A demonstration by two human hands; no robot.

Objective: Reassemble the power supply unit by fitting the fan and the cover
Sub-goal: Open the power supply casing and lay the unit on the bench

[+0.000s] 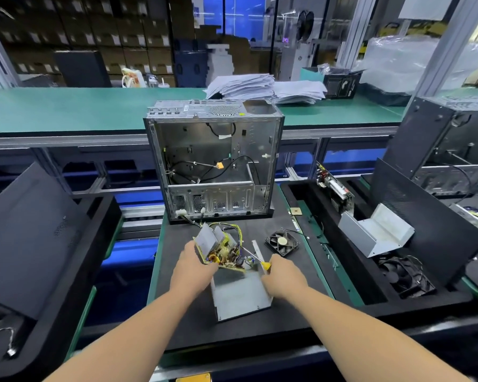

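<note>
Left hand (195, 267) grips the near-left edge of the circuit board (222, 248), holding it tilted above the open metal housing (239, 295) at the desk's (182, 312) centre. Right hand (280, 277) has its fingers closed round a yellow-handled screwdriver (261, 261), tip toward the board. Fan (282, 242) lies flat toward the right edge. Cover (375, 232) rests in the right-hand tray (425, 296), well apart.

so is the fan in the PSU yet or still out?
Out. The small black fan lies flat on the black mat, right of the circuit board and clear of the metal casing; neither hand touches it.
</note>
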